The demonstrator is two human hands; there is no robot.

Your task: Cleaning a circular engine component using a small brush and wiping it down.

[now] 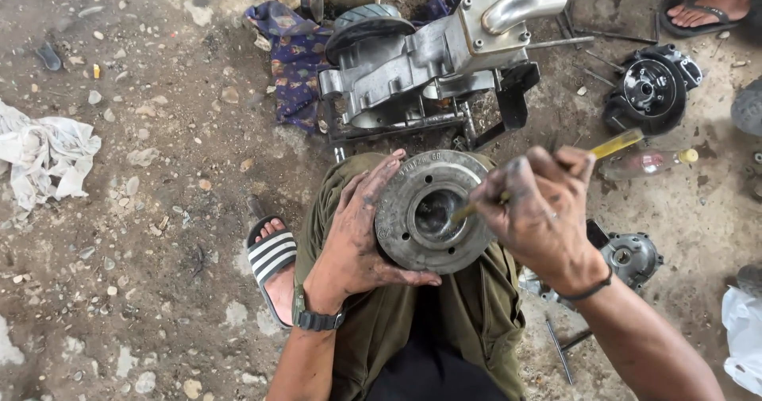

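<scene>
A round metal disc (432, 210) with a deep central hole is held over the knees, just below the centre of the view, above olive trousers (413, 321). The left hand (357, 234), blackened with grease, is wrapped around the disc's rim at nine o'clock, fingers curled over the top edge and the thumb pressed along the underside. A dark watch (317, 319) is worn on that wrist. The right hand (544, 210) is closed around a yellow-handled screwdriver (548, 177), whose tip is set inside the disc's central hole while the handle points out toward two o'clock. At twelve o'clock, a grey engine casing (429, 59) with a curved pipe is propped on the dirt floor (159, 171), beside a patterned blue cloth (294, 52). A black round cover (652, 87) lies at two o'clock, near a small clear bottle (647, 163) with a yellow cap. A white rag (44, 159) is seen at nine o'clock. A striped sandal (271, 260) is worn on the foot just left of the knees. Another person's sandalled foot (710, 5) is visible at one o'clock.
</scene>
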